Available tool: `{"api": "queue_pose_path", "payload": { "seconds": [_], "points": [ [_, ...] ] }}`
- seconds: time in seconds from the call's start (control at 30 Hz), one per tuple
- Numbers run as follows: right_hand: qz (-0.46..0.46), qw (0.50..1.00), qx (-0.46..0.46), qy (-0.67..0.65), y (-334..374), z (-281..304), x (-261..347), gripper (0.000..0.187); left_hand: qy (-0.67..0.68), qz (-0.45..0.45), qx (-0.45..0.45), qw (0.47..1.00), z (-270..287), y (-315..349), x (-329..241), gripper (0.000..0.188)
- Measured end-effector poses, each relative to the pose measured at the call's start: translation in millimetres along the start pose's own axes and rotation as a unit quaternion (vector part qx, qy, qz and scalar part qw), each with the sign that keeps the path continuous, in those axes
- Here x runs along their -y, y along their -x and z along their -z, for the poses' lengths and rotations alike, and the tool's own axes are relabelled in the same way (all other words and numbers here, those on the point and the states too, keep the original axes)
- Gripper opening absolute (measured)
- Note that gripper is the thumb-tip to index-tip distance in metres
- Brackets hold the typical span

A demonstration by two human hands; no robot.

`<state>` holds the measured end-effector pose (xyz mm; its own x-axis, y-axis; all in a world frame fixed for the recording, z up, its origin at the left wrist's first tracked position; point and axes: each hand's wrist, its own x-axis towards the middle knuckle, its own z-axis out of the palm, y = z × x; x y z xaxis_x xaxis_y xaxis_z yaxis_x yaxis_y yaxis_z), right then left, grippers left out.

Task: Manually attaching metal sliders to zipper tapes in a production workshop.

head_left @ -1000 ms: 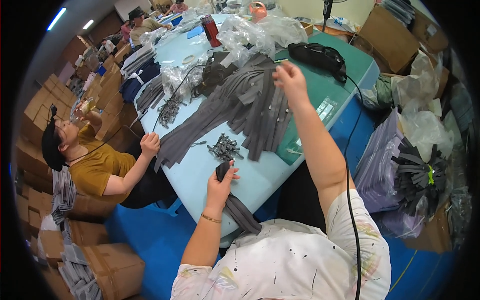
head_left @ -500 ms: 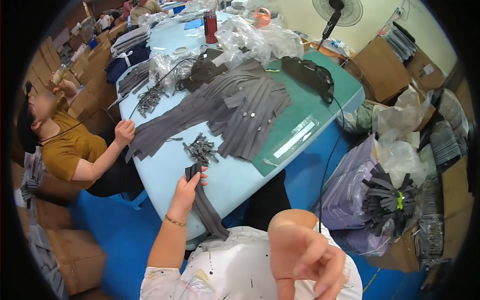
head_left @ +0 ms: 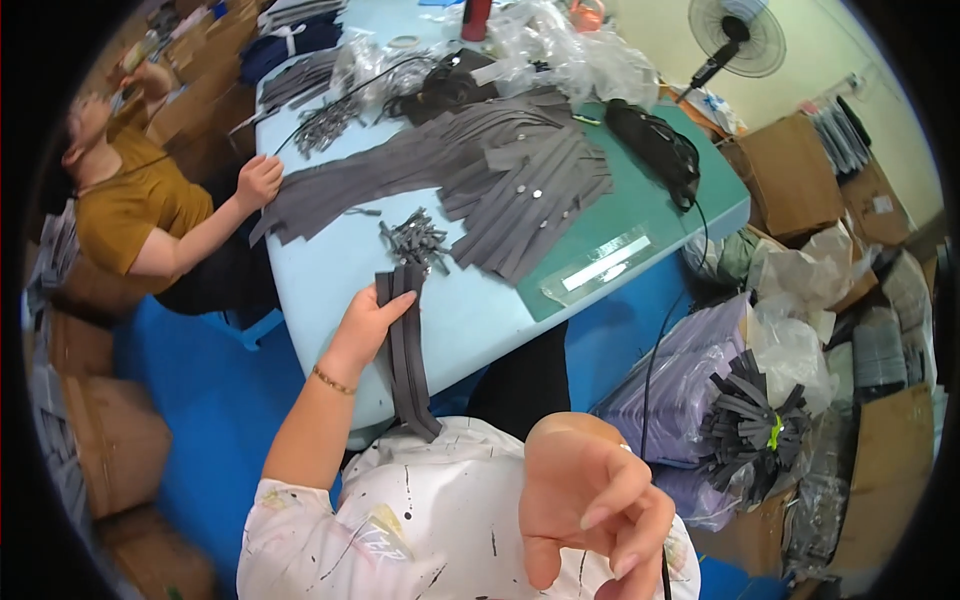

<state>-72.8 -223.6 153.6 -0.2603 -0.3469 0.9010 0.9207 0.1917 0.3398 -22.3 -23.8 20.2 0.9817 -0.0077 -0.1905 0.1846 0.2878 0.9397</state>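
My left hand (head_left: pixel 362 326), at the near edge of the table, is closed around dark grey zipper tapes (head_left: pixel 408 350). Their lower ends hang over the edge to my lap. Just beyond the hand lies a small heap of zipper sliders (head_left: pixel 414 238). My right hand (head_left: pixel 590 505) is raised close to the camera, in front of my white shirt. Its fingers are loosely bent and apart, and nothing shows between them. A wide spread of grey zipper tapes (head_left: pixel 530 190) covers the middle of the table, with a few small pale pieces on top.
At left sits a co-worker in a mustard shirt (head_left: pixel 160 215), one hand (head_left: pixel 260 181) by the tapes' end. The table (head_left: pixel 310 290) also bears a green mat (head_left: pixel 625 215), a black pouch (head_left: pixel 655 150) and plastic bags (head_left: pixel 560 45). A purple wrapped stack (head_left: pixel 665 390) and cartons (head_left: pixel 795 175) stand right.
The view has shifted, so the table sits higher in the picture. My left hand still grips the tapes, which now hang straighter. My right hand stays raised with fingers bent.
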Motion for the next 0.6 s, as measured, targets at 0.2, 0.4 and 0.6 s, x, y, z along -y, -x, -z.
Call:
{"api": "queue_pose_path", "payload": {
  "seconds": [0.2, 0.4, 0.6],
  "points": [
    [-0.026, 0.999, -0.027, -0.003, 40, -10, -9, 0.036, 0.050, -0.013, -0.036, 0.998, 13, 7, 3, 0.017],
    [-0.596, 0.748, 0.237, 0.169, 131, 19, -59, 0.034, 0.043, -0.009, -0.018, 0.999, -3, 6, 1, 0.020],
    [-0.797, 0.599, 0.069, -0.039, 172, 31, -55, 0.016, 0.022, 0.009, -0.009, 1.000, 0, 7, 3, 0.019]
  ]
}}
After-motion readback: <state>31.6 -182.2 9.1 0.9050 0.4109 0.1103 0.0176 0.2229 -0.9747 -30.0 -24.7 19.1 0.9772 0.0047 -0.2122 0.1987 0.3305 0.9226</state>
